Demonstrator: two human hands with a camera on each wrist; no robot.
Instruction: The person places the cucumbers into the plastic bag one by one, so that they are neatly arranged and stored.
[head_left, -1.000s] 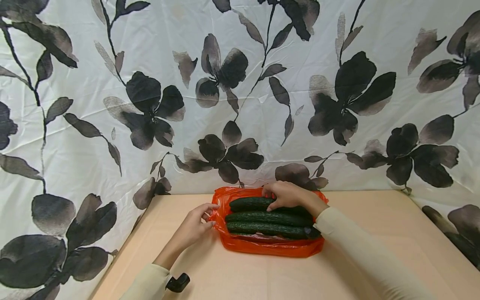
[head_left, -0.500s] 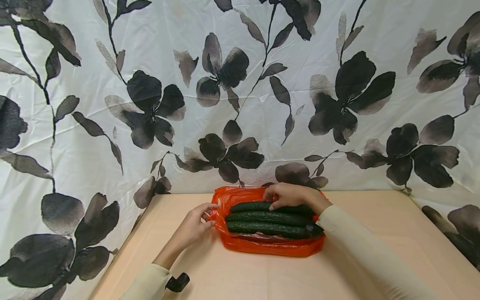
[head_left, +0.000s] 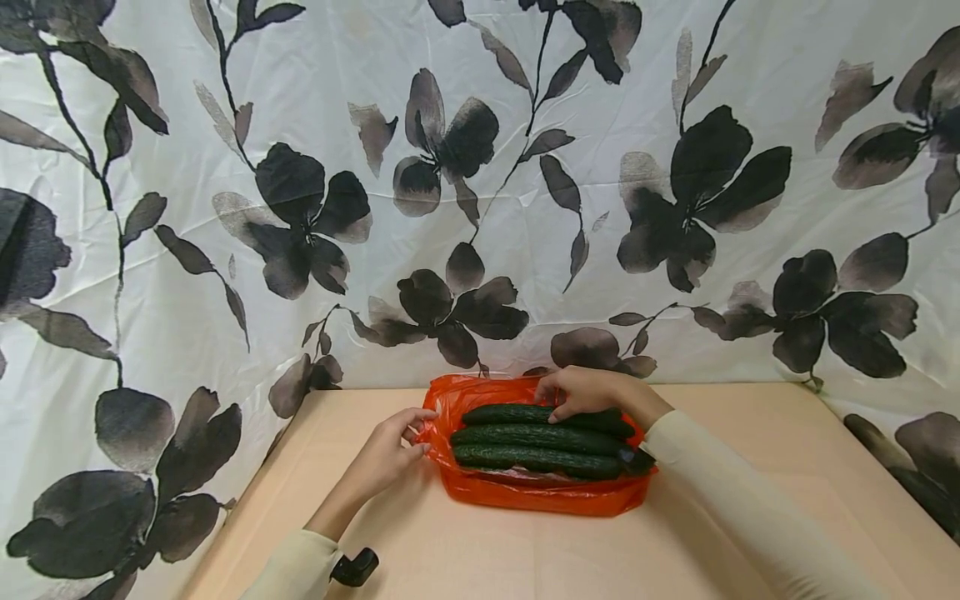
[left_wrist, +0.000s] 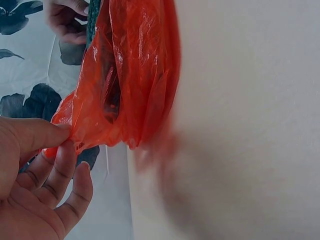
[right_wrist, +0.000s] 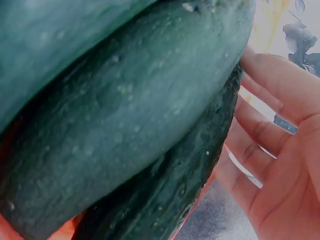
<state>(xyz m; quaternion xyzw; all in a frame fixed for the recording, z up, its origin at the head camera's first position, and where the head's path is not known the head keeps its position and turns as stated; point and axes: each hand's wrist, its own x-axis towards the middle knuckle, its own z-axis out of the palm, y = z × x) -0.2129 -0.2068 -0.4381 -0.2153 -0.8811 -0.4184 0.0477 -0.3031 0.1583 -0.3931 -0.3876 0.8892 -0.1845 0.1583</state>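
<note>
Three dark green cucumbers lie side by side in an orange-red plastic bag [head_left: 540,500], its mouth spread open. My right hand [head_left: 596,390] grips the far cucumber [head_left: 502,414] from above, thumb on the near side and fingers over the back. In the right wrist view the fingers [right_wrist: 255,117] reach behind that cucumber. The middle cucumber [head_left: 517,435] and the near cucumber [head_left: 517,457] rest in front of it. At the bag's left end, my left hand [head_left: 392,442] pinches the thin plastic between thumb and index finger, its other fingers loosely bent, as the left wrist view shows.
The bag sits on a light wooden-coloured table [head_left: 450,558], near its back edge. Behind hangs a white cloth [head_left: 570,242] printed with dark flowers. A small black device [head_left: 356,567] is at the left wrist.
My right hand has shifted slightly to the right, and the cucumbers have slid a little that way with it. My left hand has kept its place on the bag's edge.
</note>
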